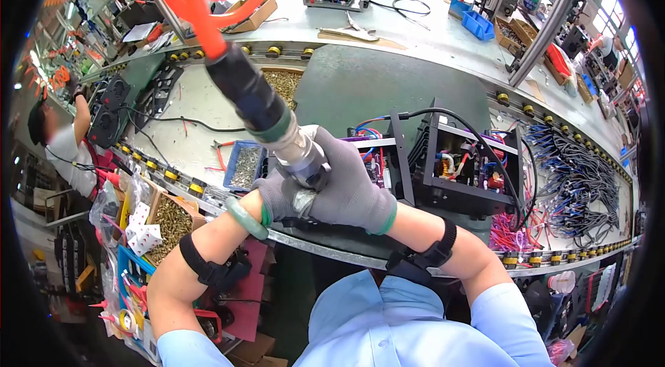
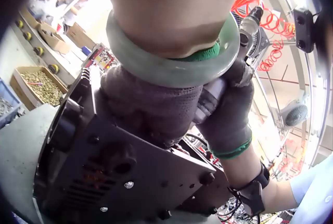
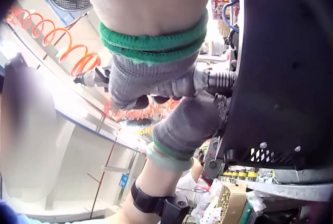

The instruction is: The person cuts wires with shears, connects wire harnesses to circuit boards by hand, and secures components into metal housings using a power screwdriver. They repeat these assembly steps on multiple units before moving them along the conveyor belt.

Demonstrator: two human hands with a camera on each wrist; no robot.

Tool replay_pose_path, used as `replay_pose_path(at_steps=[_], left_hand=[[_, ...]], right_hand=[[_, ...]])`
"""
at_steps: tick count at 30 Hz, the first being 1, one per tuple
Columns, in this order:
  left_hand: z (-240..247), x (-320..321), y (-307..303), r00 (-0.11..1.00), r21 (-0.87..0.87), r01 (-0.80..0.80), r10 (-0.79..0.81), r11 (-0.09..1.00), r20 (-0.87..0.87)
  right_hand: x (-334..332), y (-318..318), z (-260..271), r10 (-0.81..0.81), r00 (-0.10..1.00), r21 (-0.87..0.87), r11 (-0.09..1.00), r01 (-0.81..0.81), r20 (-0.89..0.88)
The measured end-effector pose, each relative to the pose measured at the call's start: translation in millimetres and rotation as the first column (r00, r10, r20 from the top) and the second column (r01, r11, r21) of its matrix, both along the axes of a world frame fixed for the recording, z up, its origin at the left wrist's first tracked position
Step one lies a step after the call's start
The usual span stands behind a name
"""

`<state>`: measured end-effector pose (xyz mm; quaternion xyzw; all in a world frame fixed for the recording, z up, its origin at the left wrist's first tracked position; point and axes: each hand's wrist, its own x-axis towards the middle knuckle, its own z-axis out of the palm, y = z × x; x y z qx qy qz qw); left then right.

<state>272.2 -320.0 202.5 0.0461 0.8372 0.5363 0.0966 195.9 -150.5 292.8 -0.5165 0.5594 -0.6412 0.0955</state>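
Observation:
My gloved right hand (image 3: 151, 81) grips an air screwdriver (image 1: 305, 166). Its black top joins an orange coiled hose (image 1: 201, 14) in the head view. The tool's ribbed nose (image 3: 221, 79) points at the side of a black metal case (image 2: 151, 177) in the right wrist view. My left hand (image 2: 151, 104), also gloved, lies close beside the tool's nose at the case's upper edge. Its fingertips are hidden, and I cannot tell what they hold. Behind my hands in the head view, wires and circuit parts (image 1: 374, 159) show inside the open case.
A second open black case (image 1: 471, 166) stands on the right, near a heap of dark cables (image 1: 578, 180). On the left are a blue bin (image 1: 244, 165) of small parts and a box of brass-coloured fasteners (image 1: 173, 225). Another person (image 1: 69, 138) works at far left.

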Motion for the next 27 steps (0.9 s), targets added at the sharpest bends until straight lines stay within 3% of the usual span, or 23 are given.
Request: replay_pose_path(at_steps=[1,2,3,5,8,9,10,11,12,13,15,16,17,18,20,21,23,27], left_hand=[[-6.3,-3.4,-0.8,0.973,-0.278,0.043,-0.103,0.960,-0.204],[-11.6,-5.8,-2.2,0.899,-0.539,0.019,-0.250,0.842,-0.359],[6.2,-3.9,2.5,0.897,-0.543,0.017,-0.253,0.839,-0.363],[41.9,1.2,11.5,0.987,-0.581,0.081,-0.145,0.810,-0.064],[50.5,4.9,17.2,0.993,-0.621,-0.006,-0.069,0.784,-0.097],[60.6,7.6,26.6,0.980,-0.680,-0.131,-0.009,0.721,-0.199],[71.9,9.2,36.6,0.988,-0.822,-0.123,-0.007,0.557,-0.153],[92.6,7.6,49.2,0.972,-0.790,-0.231,0.099,0.568,-0.213],[103.1,7.6,58.3,0.945,-0.752,-0.326,0.206,0.573,-0.252],[107.6,3.7,62.5,0.947,-0.754,-0.320,0.203,0.574,-0.247],[117.2,-10.3,68.6,0.836,-0.641,-0.544,0.416,0.542,-0.358],[114.9,-20.2,75.5,0.832,-0.634,-0.551,0.415,0.542,-0.368],[108.6,-33.5,83.3,0.890,-0.756,-0.425,0.383,0.497,-0.248],[109.3,-43.9,88.6,0.925,-0.851,-0.282,0.362,0.442,-0.119],[118.3,-57.7,84.9,0.931,-0.857,-0.220,0.362,0.466,-0.043],[117.2,-61.8,74.9,0.943,-0.823,-0.156,0.330,0.546,0.040],[112.1,-65.5,60.8,0.956,-0.730,-0.094,0.267,0.677,0.124],[109.8,-78.2,47.0,0.941,-0.656,-0.024,0.238,0.754,0.239]], right_hand=[[-2.6,0.2,-2.8,0.067,0.997,0.011,0.998,-0.067,0.047],[-5.1,-0.1,-6.3,0.133,0.986,0.016,0.991,-0.135,0.096],[-9.7,2.2,-11.1,0.223,0.950,0.044,0.970,-0.238,0.217],[-11.2,2.3,-14.5,0.218,0.955,0.025,0.974,-0.227,0.203],[-4.8,15.3,-3.4,0.170,0.950,-0.014,0.985,-0.173,0.263],[-2.8,19.5,1.2,0.173,0.950,-0.098,0.983,-0.152,0.258],[-5.2,21.7,8.1,0.182,0.951,-0.177,0.974,-0.141,0.248],[-10.9,30.7,19.5,0.346,0.843,-0.315,0.922,-0.224,0.412],[-22.8,44.1,31.1,0.262,0.960,-0.262,0.938,-0.228,0.103],[-20.1,57.4,42.2,0.243,0.939,-0.336,0.929,-0.154,0.244],[-6.9,93.9,76.0,0.254,0.855,-0.398,0.915,-0.061,0.452],[-2.9,113.0,79.7,0.274,0.811,-0.402,0.914,-0.053,0.516],[-2.2,120.6,75.6,0.316,0.817,-0.486,0.872,-0.052,0.481],[-4.5,138.2,73.8,0.339,0.786,-0.464,0.882,-0.076,0.517],[-11.7,159.2,59.4,0.256,0.844,-0.418,0.907,-0.041,0.472],[-4.8,172.4,63.1,0.190,0.779,-0.374,0.926,0.061,0.598],[-5.9,189.4,58.6,0.159,0.802,-0.389,0.916,0.098,0.576],[-12.7,210.8,57.7,0.097,0.837,-0.396,0.906,0.150,0.539]])
